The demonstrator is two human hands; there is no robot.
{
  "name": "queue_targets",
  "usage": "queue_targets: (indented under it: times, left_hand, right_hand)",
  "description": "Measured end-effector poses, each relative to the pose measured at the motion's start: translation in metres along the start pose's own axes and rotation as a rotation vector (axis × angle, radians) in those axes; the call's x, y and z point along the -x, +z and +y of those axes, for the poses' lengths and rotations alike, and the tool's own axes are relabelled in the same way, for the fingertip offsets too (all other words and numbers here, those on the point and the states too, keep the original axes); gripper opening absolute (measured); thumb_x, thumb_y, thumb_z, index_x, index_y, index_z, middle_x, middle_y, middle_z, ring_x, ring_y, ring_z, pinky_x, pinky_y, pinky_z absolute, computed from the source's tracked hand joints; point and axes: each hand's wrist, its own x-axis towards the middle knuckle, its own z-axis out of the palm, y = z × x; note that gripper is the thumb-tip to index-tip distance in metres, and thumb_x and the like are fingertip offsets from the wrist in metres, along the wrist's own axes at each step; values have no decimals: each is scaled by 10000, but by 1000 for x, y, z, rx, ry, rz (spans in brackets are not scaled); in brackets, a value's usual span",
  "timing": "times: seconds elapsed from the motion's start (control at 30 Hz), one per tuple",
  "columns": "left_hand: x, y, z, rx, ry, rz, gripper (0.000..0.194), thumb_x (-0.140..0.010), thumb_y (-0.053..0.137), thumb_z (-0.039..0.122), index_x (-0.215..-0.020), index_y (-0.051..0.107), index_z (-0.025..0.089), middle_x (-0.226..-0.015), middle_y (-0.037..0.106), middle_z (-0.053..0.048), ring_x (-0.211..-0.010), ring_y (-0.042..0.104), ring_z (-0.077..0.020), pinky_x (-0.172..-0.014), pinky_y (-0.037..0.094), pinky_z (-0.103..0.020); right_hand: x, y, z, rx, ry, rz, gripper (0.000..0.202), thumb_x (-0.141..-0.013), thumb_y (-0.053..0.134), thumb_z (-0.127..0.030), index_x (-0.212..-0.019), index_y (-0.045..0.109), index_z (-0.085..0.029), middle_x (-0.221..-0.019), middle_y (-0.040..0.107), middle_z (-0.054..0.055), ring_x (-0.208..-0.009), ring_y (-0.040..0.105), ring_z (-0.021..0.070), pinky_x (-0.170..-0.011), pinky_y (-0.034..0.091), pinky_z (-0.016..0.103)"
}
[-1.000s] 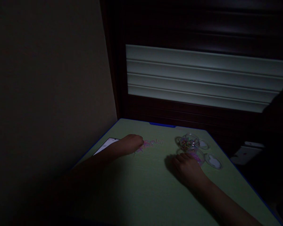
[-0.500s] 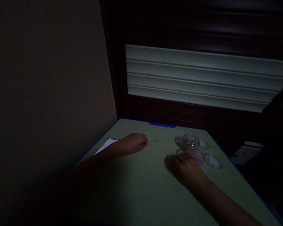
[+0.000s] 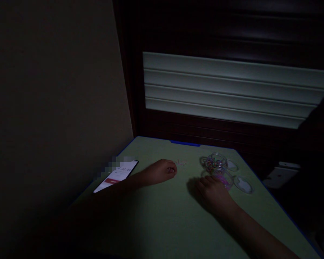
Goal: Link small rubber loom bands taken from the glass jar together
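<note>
My left hand [image 3: 162,171] is closed above the green table, with its fingers curled together; something small may be between the fingertips, too dim to name. Just beyond it lie a few thin coloured pieces [image 3: 180,163]. My right hand [image 3: 212,190] is closed at the near left side of a clear round container [image 3: 228,180] with pink contents; what its fingers hold, if anything, is hidden. Behind that container stands a second clear one [image 3: 217,158] with multicoloured small rings or bands in and beside it.
Two clear lids [image 3: 243,185] [image 3: 232,165] lie right of the containers. A phone with a lit screen [image 3: 117,176] rests at the table's left edge. The green table [image 3: 162,223] has a blue rim. White boxes [image 3: 282,176] sit beyond its right edge.
My left hand has moved right and slightly toward me, uncovering more of the phone and covering part of the loose coloured pieces. My right hand has hardly moved.
</note>
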Motion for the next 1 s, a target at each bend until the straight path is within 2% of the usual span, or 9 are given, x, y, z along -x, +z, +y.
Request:
queue_targets:
  times: [0.1,0.23,0.43,0.53,0.7,1.0]
  left_hand:
    - [0,16,-1,147,-99,-11,175,-744,500,257,-804,624,148,-711,590,-3,-629,504,-102,-551,351,-188]
    - [0,33,-1,367,-153,-10,170,-724,526,266,-777,623,137,-691,592,1,-622,506,-95,-551,367,-184]
    - [0,52,5,645,-323,120,204,-720,532,312,-797,586,131,-612,527,22,-513,455,-71,-468,343,-177]
    - [0,55,8,747,-345,129,223,-714,542,338,-791,572,131,-582,502,33,-488,440,-65,-456,339,-178]
    - [-1,54,11,793,-375,117,212,-688,571,333,-768,582,137,-571,504,36,-483,430,-63,-453,328,-179]
    - [0,55,8,811,-322,96,250,-695,580,362,-798,599,135,-604,517,27,-492,432,-62,-437,301,-174]
  right_hand:
    - [0,0,0,-7,-1,7,110,-821,471,-199,-761,562,-180,-697,583,24,-653,478,134,-635,243,284]
    - [1,-1,0,-10,2,1,81,-804,487,-183,-771,561,-185,-702,578,17,-653,471,138,-632,240,287]
    - [2,0,0,-30,27,15,95,-806,479,-177,-774,569,-178,-702,570,25,-683,474,145,-655,251,285]
    - [2,0,0,-47,19,50,117,-817,464,-178,-803,581,-171,-706,566,32,-695,472,144,-662,260,278]
    - [4,0,-1,-68,-20,88,115,-808,475,-163,-833,587,-161,-720,568,38,-691,465,145,-665,274,276]
    - [1,0,-10,-117,-33,194,183,-849,451,-254,-778,597,-171,-687,578,33,-679,475,143,-657,276,288]
